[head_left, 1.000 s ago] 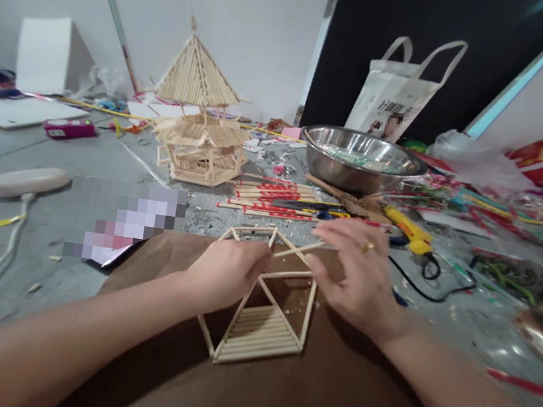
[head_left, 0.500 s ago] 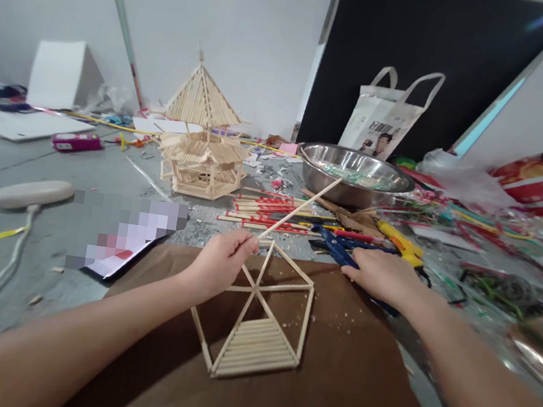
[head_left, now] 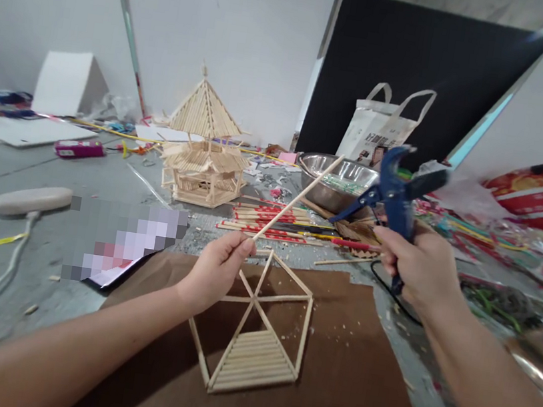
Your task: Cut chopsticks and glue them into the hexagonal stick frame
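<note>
My left hand [head_left: 216, 267] pinches a long thin wooden stick [head_left: 299, 197] that slants up to the right, just above a hexagonal frame of sticks [head_left: 258, 326] lying on a brown sheet [head_left: 339, 368]. One wedge of the frame, the near one, is filled with parallel sticks. My right hand [head_left: 421, 268] is raised to the right of the frame and grips blue-handled cutters [head_left: 394, 194], whose jaws point left toward the stick's upper end without touching it.
A finished stick pavilion [head_left: 204, 147] stands behind the frame. A pile of red-banded sticks [head_left: 274, 221], a steel bowl [head_left: 340, 176], a white tote bag [head_left: 383, 128], a white cable and puck [head_left: 29, 200] and craft clutter at right surround the sheet.
My right hand has lifted the blue cutters off the floor and raised them to stick height. My left hand keeps the stick in the same place; a second ago both hands were on the frame.
</note>
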Demonstrator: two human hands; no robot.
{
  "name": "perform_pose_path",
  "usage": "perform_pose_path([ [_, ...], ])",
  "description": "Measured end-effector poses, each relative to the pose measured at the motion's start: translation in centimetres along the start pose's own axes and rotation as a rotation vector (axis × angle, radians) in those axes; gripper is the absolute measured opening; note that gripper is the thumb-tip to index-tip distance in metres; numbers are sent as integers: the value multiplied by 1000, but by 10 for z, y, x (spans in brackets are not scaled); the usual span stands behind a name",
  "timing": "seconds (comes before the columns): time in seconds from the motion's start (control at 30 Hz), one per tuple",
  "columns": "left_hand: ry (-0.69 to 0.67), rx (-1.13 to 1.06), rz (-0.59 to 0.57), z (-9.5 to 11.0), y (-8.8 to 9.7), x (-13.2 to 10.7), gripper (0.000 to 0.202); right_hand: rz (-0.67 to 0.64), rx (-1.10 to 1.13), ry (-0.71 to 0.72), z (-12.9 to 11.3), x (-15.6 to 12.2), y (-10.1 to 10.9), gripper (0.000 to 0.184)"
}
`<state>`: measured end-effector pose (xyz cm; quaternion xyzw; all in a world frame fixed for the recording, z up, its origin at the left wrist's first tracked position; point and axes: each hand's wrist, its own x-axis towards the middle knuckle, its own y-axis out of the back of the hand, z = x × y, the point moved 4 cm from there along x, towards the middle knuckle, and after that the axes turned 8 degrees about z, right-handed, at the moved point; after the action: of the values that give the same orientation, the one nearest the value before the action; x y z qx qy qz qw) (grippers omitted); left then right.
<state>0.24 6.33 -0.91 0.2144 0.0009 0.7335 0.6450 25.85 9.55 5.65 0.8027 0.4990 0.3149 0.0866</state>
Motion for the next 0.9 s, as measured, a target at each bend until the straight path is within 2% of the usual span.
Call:
perform_pose_path([
  [0.1, 31, -94, 16, 0, 0, 0, 25, -286, 492, -245, 0, -13, -14, 14],
  [0.23, 54, -172, 16, 2, -1, -2, 27, -558, 640, -350, 2, -31, -35, 28],
  [0.33, 95, -214, -18, 3, -4, -3, 27, -645, 651, -373, 5, -42, -48, 31],
  [0.43, 213, -338, -84, 2, -11, -6, 24, -637, 714, -425, 5, -53, -57, 12],
  [0.53, 289, -432, -117, 3, -16, -12, 23, -644, 756, -375, -1, -64, -63, 26],
  [0.73, 265, -463, -131, 13, -23, -24, 24, -761, 640, -170, -10, -87, -72, 43],
  [0.9, 313, -488, -136, 13, -27, -26, 22, -705, 537, 23, -20, -92, -66, 49],
])
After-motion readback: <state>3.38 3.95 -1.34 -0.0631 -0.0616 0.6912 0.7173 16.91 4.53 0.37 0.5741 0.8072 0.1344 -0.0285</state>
